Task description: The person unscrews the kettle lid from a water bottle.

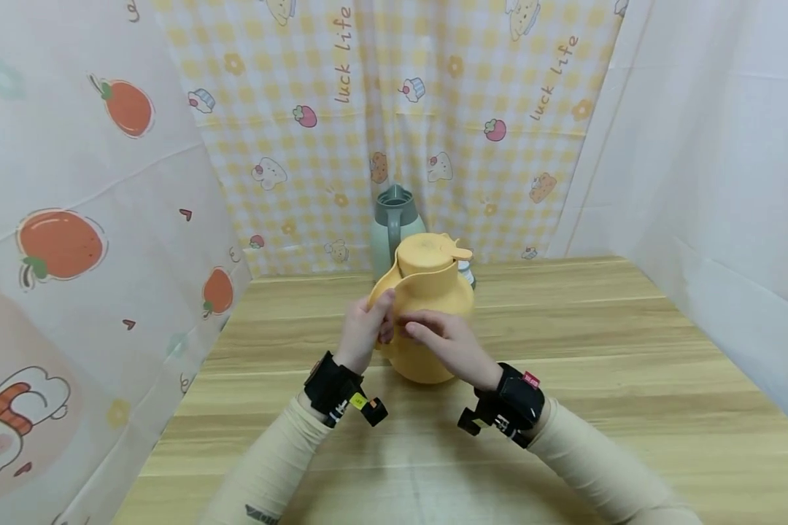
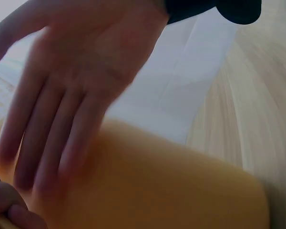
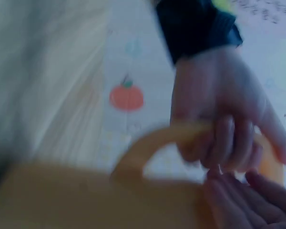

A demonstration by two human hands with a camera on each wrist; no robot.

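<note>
A yellow thermos jug [image 1: 436, 292] is upright over the table in the head view, its round lid [image 1: 425, 249] on top. My left hand [image 1: 366, 327] grips the jug's handle [image 3: 150, 143], fingers curled round it, as the right wrist view also shows. My right hand [image 1: 448, 341] reaches to the jug's body from the right. Its fingers [image 2: 43, 129] are nearly straight and lie at the jug's side, close to the left hand's knuckles. Whether the jug's base touches the table cannot be told.
Behind the jug stands a pale green thermos [image 1: 381, 237] with a grey-green top and handle. A small white item [image 1: 466, 273] shows partly behind the jug. Printed curtains [image 1: 302, 160] enclose the wooden table [image 1: 565, 350] at the back and sides.
</note>
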